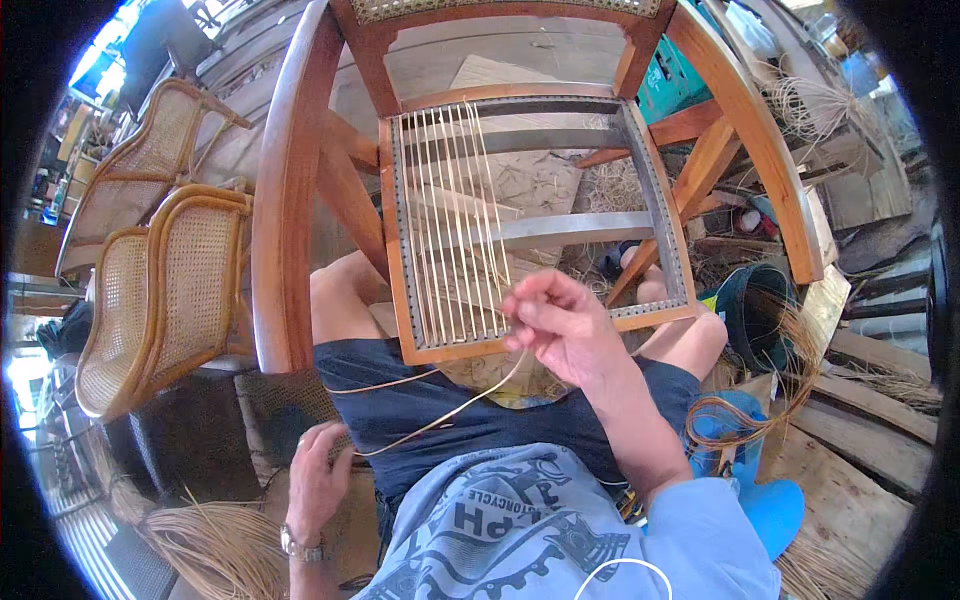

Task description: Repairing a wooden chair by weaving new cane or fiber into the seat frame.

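A wooden armchair frame [284, 210] lies across my lap, with parallel pale cane strands [450, 220] strung over the left part of its holed seat rim [398, 300]. My right hand [548, 325] is at the front of the seat, right of the strands, its thumb and finger pinched on a cane strand [480, 398]. That strand curves down leftward to my left hand [323, 465], which is low beside my left thigh with fingers curled around it. A thinner brown strand [380, 387] crosses my shorts.
Two caned rattan pieces [195, 270] stand at the left. Loose cane [215, 545] lies lower left. At the right are a dark bucket [750, 310], coiled cane [725, 420], a blue plastic object [775, 515] and boards [880, 430]. A green crate [675, 75] sits behind the chair.
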{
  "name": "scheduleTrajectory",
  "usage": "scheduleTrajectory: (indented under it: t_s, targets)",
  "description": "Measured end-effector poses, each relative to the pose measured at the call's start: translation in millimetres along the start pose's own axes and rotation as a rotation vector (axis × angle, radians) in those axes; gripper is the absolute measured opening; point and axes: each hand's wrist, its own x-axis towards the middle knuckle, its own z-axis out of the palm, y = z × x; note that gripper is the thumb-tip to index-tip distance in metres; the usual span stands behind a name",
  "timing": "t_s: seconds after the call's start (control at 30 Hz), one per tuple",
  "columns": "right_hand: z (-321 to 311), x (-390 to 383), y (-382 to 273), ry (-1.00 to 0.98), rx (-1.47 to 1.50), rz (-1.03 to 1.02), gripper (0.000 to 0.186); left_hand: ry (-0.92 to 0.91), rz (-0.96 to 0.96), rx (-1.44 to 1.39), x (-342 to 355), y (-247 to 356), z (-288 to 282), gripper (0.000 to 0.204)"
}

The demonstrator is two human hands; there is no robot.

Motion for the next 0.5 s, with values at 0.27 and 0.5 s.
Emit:
scheduleTrajectory:
  t_s: [0.27,0.5]
  targets:
    - [7,-17,-2,-0.009,-0.059,0.223,0.018,-0.066,0.145,-0.940,129,108,57,0.021]
    - [-4,-58,1,0.050,-0.014,0.236,0.022,-0.392,0.478,-1.204,146,114,73,0.021]
